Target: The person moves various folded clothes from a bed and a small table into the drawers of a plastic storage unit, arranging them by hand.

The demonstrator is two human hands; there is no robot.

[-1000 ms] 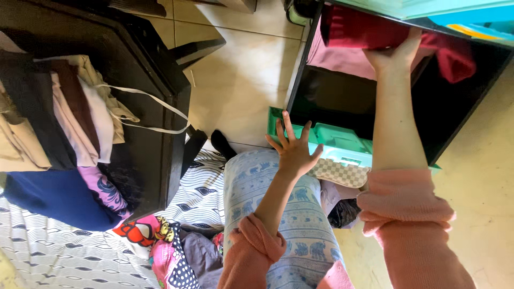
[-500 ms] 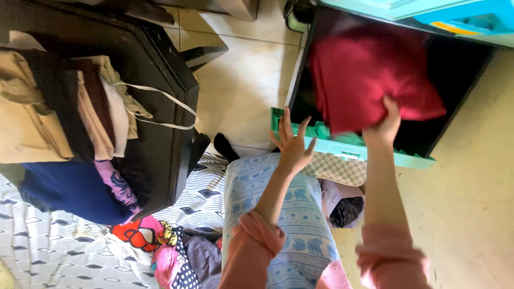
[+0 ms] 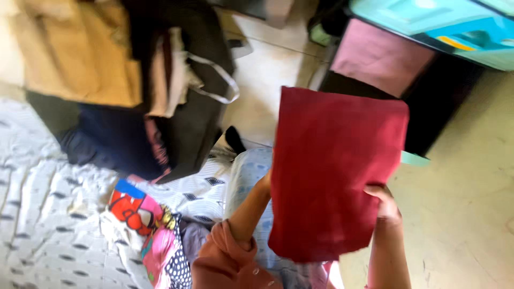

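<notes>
Above the lap, in the head view, a folded dark red cloth (image 3: 337, 171) is held up in front of the black cabinet (image 3: 450, 101). Its right edge is pinched by the closed right hand (image 3: 383, 200). The left hand (image 3: 265, 182) is mostly hidden behind the cloth, so its grip cannot be told. The cloth is judged soft, light and limp; both side edges are best taken. A pile of folded clothes (image 3: 80, 59) lies well apart, at the left.

Sunlit beige tiled floor (image 3: 471, 214), a dark table (image 3: 198, 123), a black cabinet (image 3: 450, 101).
</notes>
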